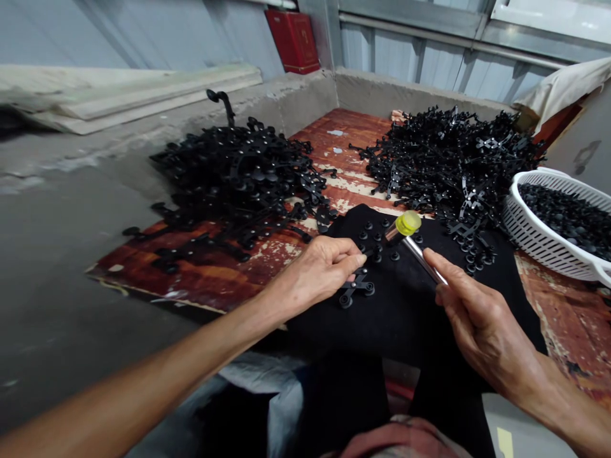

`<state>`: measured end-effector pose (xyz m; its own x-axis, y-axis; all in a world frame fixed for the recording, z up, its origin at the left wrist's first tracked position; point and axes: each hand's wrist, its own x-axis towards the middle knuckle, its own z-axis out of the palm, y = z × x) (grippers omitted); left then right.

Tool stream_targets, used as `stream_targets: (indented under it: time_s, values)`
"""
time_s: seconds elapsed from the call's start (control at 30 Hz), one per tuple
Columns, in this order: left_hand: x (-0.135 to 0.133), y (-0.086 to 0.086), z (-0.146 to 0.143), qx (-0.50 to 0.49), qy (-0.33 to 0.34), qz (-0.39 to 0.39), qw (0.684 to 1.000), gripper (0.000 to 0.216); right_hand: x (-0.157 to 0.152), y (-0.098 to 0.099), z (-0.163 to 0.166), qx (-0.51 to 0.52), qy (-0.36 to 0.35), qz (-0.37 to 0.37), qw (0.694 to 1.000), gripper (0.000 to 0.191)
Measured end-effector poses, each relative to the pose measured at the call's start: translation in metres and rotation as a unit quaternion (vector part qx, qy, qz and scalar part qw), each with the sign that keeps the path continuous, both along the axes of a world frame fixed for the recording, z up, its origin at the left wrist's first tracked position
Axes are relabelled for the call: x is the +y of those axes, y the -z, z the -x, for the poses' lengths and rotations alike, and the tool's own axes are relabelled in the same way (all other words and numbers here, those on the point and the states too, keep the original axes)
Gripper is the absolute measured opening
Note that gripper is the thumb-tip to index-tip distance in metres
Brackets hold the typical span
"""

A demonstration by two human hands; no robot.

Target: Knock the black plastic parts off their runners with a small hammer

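The right hand [482, 324] has its grip closed around the metal handle of a small hammer [416, 247], whose yellow head hangs over the black cloth [405, 318]. The left hand [317, 270] pinches a black piece [356, 289] lying flat on that cloth, just left of the hammer. On the counter [210, 273] beyond lie two heaps of black parts [238, 172], with a white basket [534, 242] to the right.

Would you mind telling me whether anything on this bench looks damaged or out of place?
The red board has paint flaked off in pale patches between the left heap and right heap of black plastic parts. One hooked part sticks up above the left heap. The mallet in the right hand looks sound.
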<state>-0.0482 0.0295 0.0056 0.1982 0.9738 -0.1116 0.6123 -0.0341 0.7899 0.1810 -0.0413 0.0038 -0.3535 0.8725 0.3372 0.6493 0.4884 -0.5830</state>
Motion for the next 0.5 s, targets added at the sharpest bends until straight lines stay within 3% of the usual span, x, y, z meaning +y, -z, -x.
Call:
stream_targets:
  time_s: [0.5]
  values:
    - [-0.0012, -0.0031, -0.0023, 0.013, -0.015, 0.008, 1.000, 0.026, 0.0009, 0.0011, -0.0001, 0.015, 0.001, 0.001, 1.000, 0.050]
